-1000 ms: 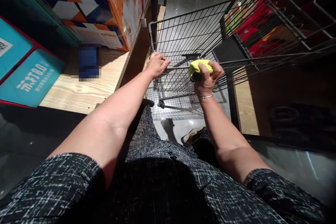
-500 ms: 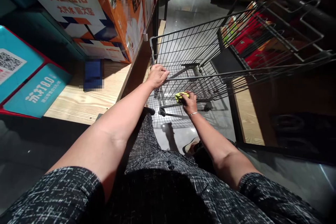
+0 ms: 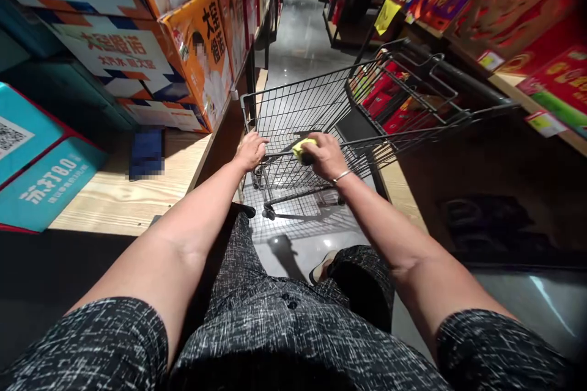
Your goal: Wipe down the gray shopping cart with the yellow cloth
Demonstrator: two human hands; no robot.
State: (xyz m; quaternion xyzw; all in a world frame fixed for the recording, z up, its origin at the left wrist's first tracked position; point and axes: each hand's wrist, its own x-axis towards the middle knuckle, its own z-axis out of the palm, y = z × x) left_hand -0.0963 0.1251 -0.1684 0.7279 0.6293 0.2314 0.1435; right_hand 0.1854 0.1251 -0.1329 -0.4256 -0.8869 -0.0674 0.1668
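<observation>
A dark metal shopping cart (image 3: 302, 95) stands in front of me, its basket turned at a slant and its handle off to the right. My left hand (image 3: 251, 151) is closed over the top rim at the cart's near left corner. In my right hand (image 3: 326, 157) is a bunched yellow cloth (image 3: 303, 149) with a dark patch, held at the near side rim of the basket. Part of the cloth is hidden by my fingers. A bracelet circles my right wrist.
On the left, a wooden shelf (image 3: 183, 159) bears orange boxes (image 3: 202, 55), a teal box (image 3: 59, 183) and a blurred dark blue item (image 3: 147, 153). Shelves of red packages (image 3: 562, 82) line the right. A grey floor aisle (image 3: 300, 24) runs ahead.
My right hand has risen with the cloth from low beside the basket to its top rim. My view has tipped up, showing more aisle. The left hand keeps its place on the cart.
</observation>
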